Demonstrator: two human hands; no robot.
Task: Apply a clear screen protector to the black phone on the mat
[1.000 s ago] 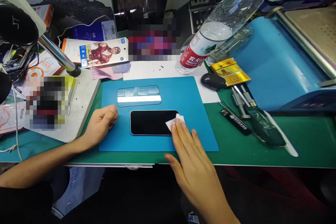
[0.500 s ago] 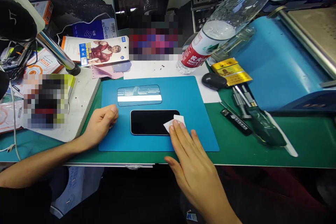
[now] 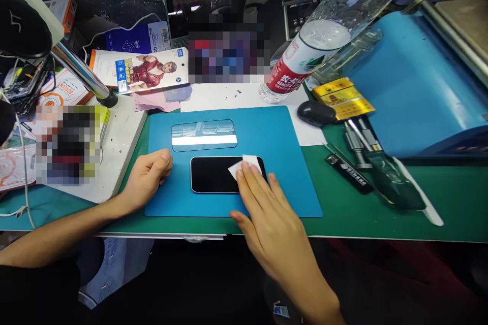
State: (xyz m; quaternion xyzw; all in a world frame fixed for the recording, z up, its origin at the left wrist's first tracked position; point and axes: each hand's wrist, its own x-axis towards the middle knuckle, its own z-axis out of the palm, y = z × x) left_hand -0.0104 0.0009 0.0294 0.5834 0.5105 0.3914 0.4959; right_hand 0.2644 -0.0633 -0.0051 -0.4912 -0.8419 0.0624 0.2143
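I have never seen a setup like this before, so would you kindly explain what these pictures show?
Of course. There is no robot here: these are a person's two bare hands. Every picture comes from one camera worn on the person's head, looking forward and down, so the left hand appears on the left.

On the workbench lies a blue mat. On the mat lie a phone with a dark screen and, beyond it, a clear sheet with a thin dark outline.

The right hand has its fingers laid flat on a white wipe over the phone. The left hand is a closed fist at the mat's left edge; whether it holds anything cannot be seen.
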